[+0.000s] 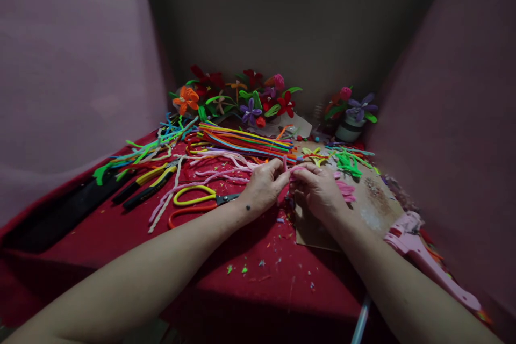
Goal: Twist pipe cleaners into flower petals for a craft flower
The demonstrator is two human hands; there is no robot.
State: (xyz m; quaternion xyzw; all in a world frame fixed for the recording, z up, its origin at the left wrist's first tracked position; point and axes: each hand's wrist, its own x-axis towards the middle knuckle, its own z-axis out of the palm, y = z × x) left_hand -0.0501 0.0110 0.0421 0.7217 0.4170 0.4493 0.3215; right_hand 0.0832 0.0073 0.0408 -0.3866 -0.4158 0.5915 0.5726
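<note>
Scissors (193,201) beside your left hand (264,185); pipe-cleaner bundle (245,142) behind | it and your right hand (318,191) pinch a pink pipe cleaner (284,163), thin, bent.

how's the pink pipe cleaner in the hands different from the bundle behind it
The pink pipe cleaner is a single piece; the bundle is many pieces in many colours. The pipe cleaner is bent, the bundle's pieces lie straight. The pipe cleaner is pinched between the left hand and right hand, while the bundle lies untouched on the red cloth. Both are thin craft stems.
</note>
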